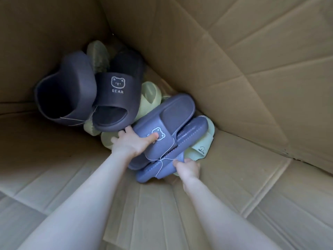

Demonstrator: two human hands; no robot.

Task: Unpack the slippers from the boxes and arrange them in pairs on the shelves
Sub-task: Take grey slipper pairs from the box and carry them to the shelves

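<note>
The blue pair of slippers [167,116] is found low in the corner of the large cardboard box [234,69], laid over the pale green slippers [149,98]; it is held by both hands at once. The left hand [131,143] is wrapped round the strap end of the upper slipper, its thumb laid flat on the strap beside the printed bear face and its fingers curled over the far edge. The right hand [188,168] is pinched on the near edge of the lower slipper, which lies ribbed sole upward. A white thread [163,156] is seen tying the two together, so the two-handed hold is judged sensible; the pair can be lifted as one, with neither shoe left dangling from the tie.

A dark navy pair [117,92] is propped against the far-left wall, one slipper tipped on its side; it too is joined by a thin thread, and it is touched by neither hand.

"BEAR" can be read under an outlined bear face on the navy strap; the same emblem is printed on the blue strap, though its lettering is mostly covered by the thumb. "WELCOME" is printed below a small arc mark on the green strap [200,150] just beside the right hand; no print is made out on the box itself.

No shelf is in view; the work is judged to be at the unpacking step, with pairing already settled by the ties.
</note>
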